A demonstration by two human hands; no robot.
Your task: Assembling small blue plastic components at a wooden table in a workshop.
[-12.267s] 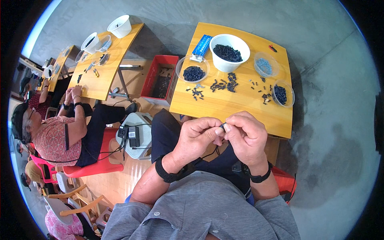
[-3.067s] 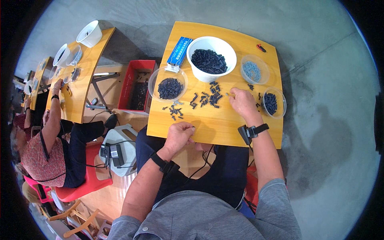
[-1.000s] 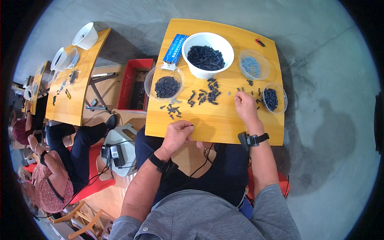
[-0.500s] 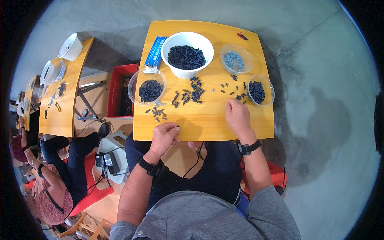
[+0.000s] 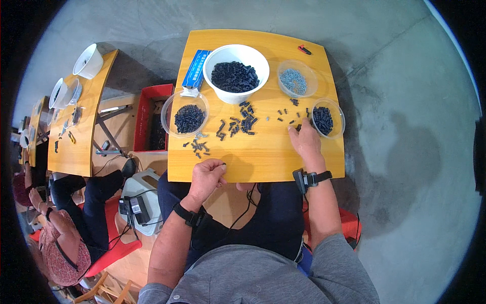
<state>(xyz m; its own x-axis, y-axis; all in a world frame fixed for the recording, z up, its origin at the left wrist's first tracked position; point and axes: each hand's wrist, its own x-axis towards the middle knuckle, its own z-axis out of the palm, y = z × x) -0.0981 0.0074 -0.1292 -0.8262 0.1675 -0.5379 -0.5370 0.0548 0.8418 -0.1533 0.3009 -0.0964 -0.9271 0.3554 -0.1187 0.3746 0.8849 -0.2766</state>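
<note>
My left hand [image 5: 206, 175] rests at the near edge of the yellow table [image 5: 263, 157], fingers curled around a small dark piece pinched at its fingertips. My right hand [image 5: 304, 141] lies flat on the table, fingertips among loose small black parts [image 5: 289, 117] beside a clear bowl of black parts [image 5: 324, 118]. A heap of loose black parts [image 5: 238, 123] lies mid-table. A white bowl of black parts [image 5: 234, 76] stands at the back.
A clear bowl of black parts [image 5: 187, 117] and a blue box [image 5: 196, 69] sit at the left, a clear bowl of silvery bits [image 5: 295, 80] at the back right. A red crate [image 5: 152, 121] and another yellow table [image 5: 83, 116] with a seated person [image 5: 61, 243] lie leftward.
My right hand has slid a little toward the clear bowl at the right, fingers now on the loose parts there. My left hand has stayed at the table's near edge.
</note>
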